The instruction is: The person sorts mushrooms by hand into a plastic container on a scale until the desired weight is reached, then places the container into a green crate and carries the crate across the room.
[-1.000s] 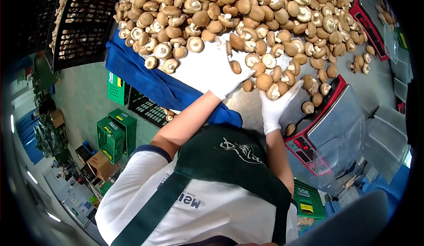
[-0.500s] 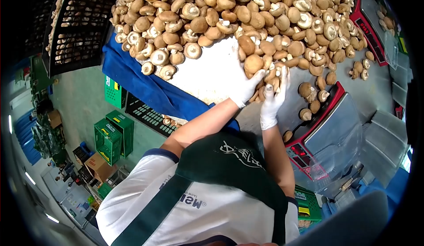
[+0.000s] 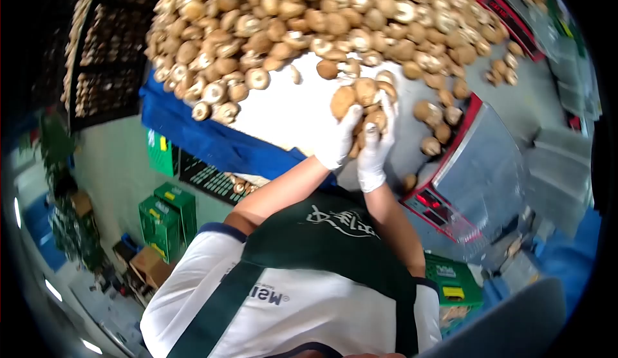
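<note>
Both my hands wear thin white gloves. Between them they cup a cluster of brown-capped shiitake mushrooms (image 3: 365, 91) over the white and grey tabletop. My left hand (image 3: 341, 139) curls around the cluster's left and near side. My right hand (image 3: 376, 152) closes on its right side, with fingers bent over a mushroom. Some caps hide parts of the fingers. Just beyond the cluster, a loose mushroom (image 3: 327, 69) lies by the edge of a large mushroom pile (image 3: 309, 20).
To the right stands a red-edged scale (image 3: 479, 158) with several mushrooms (image 3: 442, 133) beside it. Another scale (image 3: 508, 14) sits farther back. Blue cloth (image 3: 212, 142) hangs along the table's left edge. A black crate (image 3: 116, 49) and green crates (image 3: 164, 223) are at left.
My hands have gathered mushrooms into a cluster and drawn them away from the pile, leaving a gap on the table. The whole view has shifted slightly.
</note>
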`<state>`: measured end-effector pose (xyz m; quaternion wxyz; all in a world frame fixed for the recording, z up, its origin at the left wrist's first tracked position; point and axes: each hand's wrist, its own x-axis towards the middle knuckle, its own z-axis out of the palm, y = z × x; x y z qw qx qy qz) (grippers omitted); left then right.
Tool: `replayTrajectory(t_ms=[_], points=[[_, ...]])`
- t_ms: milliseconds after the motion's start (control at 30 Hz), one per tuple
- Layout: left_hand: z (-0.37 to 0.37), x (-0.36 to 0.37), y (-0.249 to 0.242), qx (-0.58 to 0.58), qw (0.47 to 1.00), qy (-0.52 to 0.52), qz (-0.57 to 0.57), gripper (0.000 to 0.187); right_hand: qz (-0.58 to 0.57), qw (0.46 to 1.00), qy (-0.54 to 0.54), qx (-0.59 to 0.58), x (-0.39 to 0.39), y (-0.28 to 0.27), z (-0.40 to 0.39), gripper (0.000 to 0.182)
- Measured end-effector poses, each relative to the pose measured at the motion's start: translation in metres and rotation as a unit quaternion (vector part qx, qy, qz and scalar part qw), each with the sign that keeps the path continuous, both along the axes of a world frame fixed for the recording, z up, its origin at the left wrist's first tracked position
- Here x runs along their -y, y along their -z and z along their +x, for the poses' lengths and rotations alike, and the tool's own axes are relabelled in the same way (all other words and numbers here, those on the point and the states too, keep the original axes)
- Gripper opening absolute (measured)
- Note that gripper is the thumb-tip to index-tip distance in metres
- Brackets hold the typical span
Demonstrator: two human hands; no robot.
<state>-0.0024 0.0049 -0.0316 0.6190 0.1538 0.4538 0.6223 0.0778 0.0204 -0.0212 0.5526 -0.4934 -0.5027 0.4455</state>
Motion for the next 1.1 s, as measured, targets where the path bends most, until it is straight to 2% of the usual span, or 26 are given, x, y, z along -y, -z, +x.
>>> replayTrajectory(t_ms=[33,100,167,200,233,267,333,367,400,433,500,600,700,733,767,833,867,933,967,1033,1067,1100], points=[[0.005,0.001,-0.031,0.013,0.999,0.030,-0.002,0.051,0.027,1.000,0.006,0.015,0.002,-0.017,0.008,0.083],[0.026,0.005,-0.044,0.062,0.989,0.099,0.093,0.059,0.086,0.994,0.034,0.050,0.007,-0.041,0.035,0.085],[0.054,0.000,-0.077,0.007,0.971,0.194,0.142,0.088,0.171,0.978,0.084,0.087,0.010,-0.066,0.072,0.086],[0.071,-0.004,-0.093,-0.053,0.957,0.219,0.184,0.090,0.179,0.978,0.105,0.019,0.016,-0.070,0.088,0.085],[0.094,-0.007,-0.105,-0.037,0.943,0.249,0.218,0.088,0.171,0.980,0.090,0.041,0.022,-0.096,0.113,0.081],[0.115,-0.016,-0.105,-0.161,0.908,0.230,0.312,0.083,0.209,0.954,0.174,0.127,0.032,-0.095,0.134,0.081],[0.170,-0.020,-0.116,-0.194,0.871,0.157,0.423,0.069,0.187,0.949,0.212,0.142,0.048,-0.107,0.188,0.088],[0.200,-0.017,-0.127,-0.104,0.884,0.113,0.441,0.063,0.197,0.940,0.228,0.162,0.057,-0.115,0.206,0.089],[0.215,-0.011,-0.130,-0.144,0.869,0.133,0.455,0.066,0.205,0.930,0.244,0.182,0.066,-0.124,0.223,0.091],[0.236,-0.005,-0.124,-0.127,0.874,0.149,0.445,0.066,0.202,0.927,0.267,0.170,0.075,-0.120,0.236,0.093],[0.246,-0.001,-0.113,-0.204,0.825,0.237,0.471,0.078,0.181,0.931,0.281,0.146,0.090,-0.115,0.262,0.096],[0.245,-0.002,-0.129,-0.230,0.793,0.376,0.421,0.088,0.141,0.948,0.259,0.123,0.100,-0.111,0.293,0.100],[0.249,-0.012,-0.133,-0.367,0.699,0.416,0.452,0.096,0.059,0.957,0.270,0.087,0.097,-0.115,0.303,0.092],[0.249,-0.016,-0.132,-0.419,0.645,0.434,0.469,0.098,0.065,0.961,0.248,0.104,0.092,-0.105,0.310,0.081],[0.251,-0.020,-0.132,-0.414,0.642,0.443,0.470,0.098,0.068,0.967,0.224,0.097,0.085,-0.102,0.313,0.061],[0.252,-0.030,-0.127,-0.407,0.636,0.458,0.469,0.098,0.041,0.968,0.224,0.104,0.065,-0.103,0.317,0.043],[0.254,-0.035,-0.124,-0.430,0.623,0.418,0.502,0.095,0.021,0.977,0.201,0.074,0.052,-0.107,0.321,0.041],[0.256,-0.051,-0.118,-0.474,0.596,0.409,0.502,0.094,-0.024,0.988,0.150,0.014,0.033,-0.122,0.329,0.036],[0.254,-0.058,-0.119,-0.485,0.593,0.401,0.502,0.094,-0.041,0.986,0.149,0.062,0.032,-0.130,0.332,0.036],[0.240,-0.053,-0.136,-0.535,0.547,0.390,0.513,0.097,-0.075,0.974,0.145,0.157,0.040,-0.141,0.335,0.036],[0.232,-0.042,-0.137,-0.552,0.528,0.393,0.512,0.101,-0.003,0.932,0.160,0.326,0.051,-0.141,0.332,0.039],[0.225,-0.033,-0.137,-0.568,0.507,0.397,0.512,0.105,0.058,0.862,0.156,0.480,0.059,-0.131,0.328,0.046]])
